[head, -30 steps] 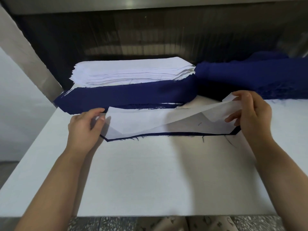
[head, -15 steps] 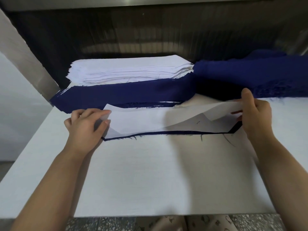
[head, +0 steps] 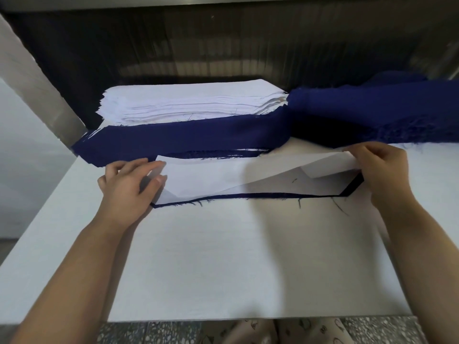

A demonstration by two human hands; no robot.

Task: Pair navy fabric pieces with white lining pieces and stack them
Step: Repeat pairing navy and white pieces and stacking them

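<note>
1. The person is laying the white lining piece [head: 211,177] over the navy piece [head: 352,187], which is lying flat on the tabletop [head: 248,256] between the hands. Since a navy edge is showing along the near side, the corners likely need matching before lowering.
2. The left hand [head: 126,182] is pinching the lining's left end low. The right hand [head: 382,170] is pinching the right end, holding it raised.

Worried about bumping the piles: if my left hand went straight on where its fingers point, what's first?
Left hand likely meets only the white lining piece it holds; navy pile sits off that line, depth unclear.
</note>
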